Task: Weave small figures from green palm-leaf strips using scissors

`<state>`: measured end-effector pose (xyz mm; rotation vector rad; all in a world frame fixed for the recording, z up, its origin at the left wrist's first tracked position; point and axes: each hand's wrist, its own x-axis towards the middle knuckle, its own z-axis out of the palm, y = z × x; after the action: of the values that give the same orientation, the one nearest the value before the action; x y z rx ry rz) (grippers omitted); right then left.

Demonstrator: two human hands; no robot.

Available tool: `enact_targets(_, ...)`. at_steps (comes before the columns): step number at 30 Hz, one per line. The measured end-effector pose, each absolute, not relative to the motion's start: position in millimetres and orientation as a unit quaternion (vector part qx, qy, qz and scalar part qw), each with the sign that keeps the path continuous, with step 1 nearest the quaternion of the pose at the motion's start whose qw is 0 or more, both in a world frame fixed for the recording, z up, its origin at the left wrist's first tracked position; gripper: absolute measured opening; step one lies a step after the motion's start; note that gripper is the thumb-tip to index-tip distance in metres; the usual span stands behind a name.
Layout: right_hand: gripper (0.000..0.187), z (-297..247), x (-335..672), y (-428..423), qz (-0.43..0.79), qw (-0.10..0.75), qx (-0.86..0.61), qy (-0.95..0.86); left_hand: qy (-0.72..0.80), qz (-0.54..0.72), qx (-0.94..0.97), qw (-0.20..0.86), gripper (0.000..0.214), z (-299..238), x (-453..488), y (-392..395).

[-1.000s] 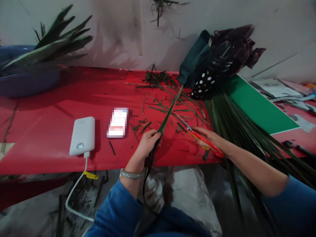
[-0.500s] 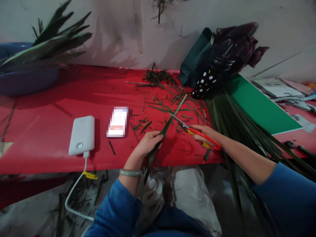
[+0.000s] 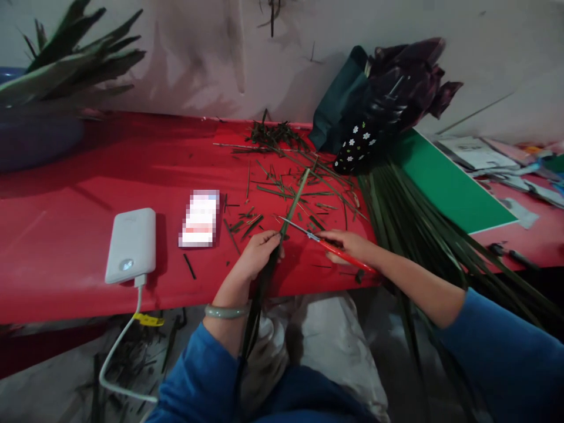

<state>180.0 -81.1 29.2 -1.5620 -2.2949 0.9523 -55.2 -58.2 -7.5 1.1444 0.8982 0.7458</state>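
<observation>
My left hand (image 3: 258, 254) is closed round a long green leaf strip (image 3: 294, 201) that points up and away over the red table (image 3: 88, 194). The strip's lower end hangs past the table edge toward my lap. My right hand (image 3: 350, 244) grips red-handled scissors (image 3: 328, 247). Their blades reach left and meet the strip just above my left fingers. A green bangle (image 3: 224, 312) sits on my left wrist.
Cut leaf scraps (image 3: 282, 170) litter the table behind my hands. A white power bank (image 3: 130, 245) with a cable and a phone (image 3: 200, 218) lie to the left. A bundle of long green leaves (image 3: 409, 217), a dark wrapped bunch (image 3: 388, 100) and a green sheet (image 3: 445, 182) are on the right.
My right hand has swung the scissors left, from well up the strip down to a spot just above my left fingers. The strip's free end now looks shorter.
</observation>
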Motion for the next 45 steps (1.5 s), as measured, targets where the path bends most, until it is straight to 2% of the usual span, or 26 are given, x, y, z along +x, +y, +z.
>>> enact_targets(11,0.053,36,175,-84,0.337,0.081,-0.518,-0.782,0.459,0.372,0.544,0.596,0.033,-8,-49,-61)
enact_targets(27,0.035,22,163,-99,0.298,0.152,-0.592,-0.733,0.467,0.348,0.62,0.525,0.033,-10,-46,-60)
enact_targets(30,0.039,18,167,-90,0.247,0.116,-0.625,-0.731,0.468,0.355,0.614,0.528,0.034,-11,-47,-60)
enact_targets(36,0.042,26,180,-64,0.032,-0.015,-0.706,-0.708,0.469,0.367,0.554,0.582,0.025,-13,-49,-59)
enact_targets(39,0.04,35,174,-62,-0.01,0.0,-0.707,-0.708,0.46,0.383,0.526,0.605,0.02,-14,-48,-59)
enact_targets(42,0.034,37,149,-69,0.072,0.079,-0.675,-0.73,0.448,0.415,0.498,0.615,0.019,-12,-47,-59)
enact_targets(45,0.028,30,110,-80,0.26,0.133,-0.597,-0.747,0.445,0.44,0.496,0.602,0.019,-8,-48,-58)
